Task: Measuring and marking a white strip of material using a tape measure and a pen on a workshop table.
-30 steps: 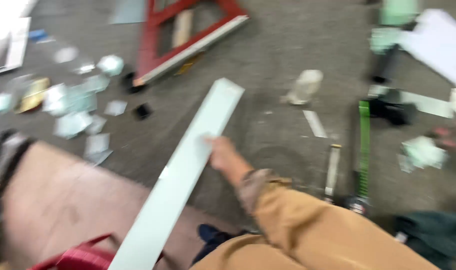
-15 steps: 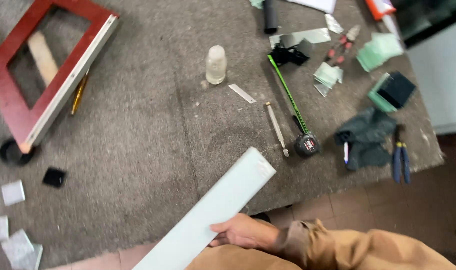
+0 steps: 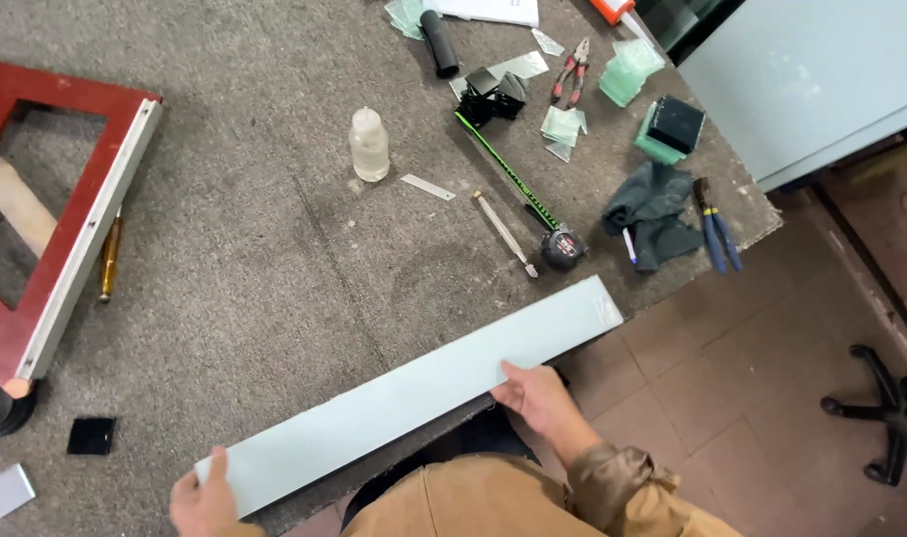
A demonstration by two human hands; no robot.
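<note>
We've got a long pale green glass strip (image 3: 413,393) lying diagonally along the near edge of the bench (image 3: 254,268), its right end poking out past the edge over the tiled floor (image 3: 771,368). Our left hand (image 3: 203,505) clamps the low left end, fingers closed around the corner. Our right hand (image 3: 535,396) holds the near long edge about two thirds along, thumb on top and fingers curled under.

Tips for handling it, as far as we can judge: keep both hands well apart like this so the strip doesn't sag or twist, keep it flat, and grip lightly on the edges since cut glass is likely sharp on bare skin. Watch that overhanging end too.

Texture-wise, the bench is covered in grey felt-like carpet, probably grippy and soft under glass. The strip is smooth, flat and slightly frosted-looking. Further back there's a small clear plastic bottle (image 3: 369,145), a green-and-black tape measure (image 3: 563,247) with its blade pulled out, blue-handled pliers (image 3: 717,227), a crumpled dark cloth (image 3: 657,214) and a red frame (image 3: 66,229) on the left.
</note>
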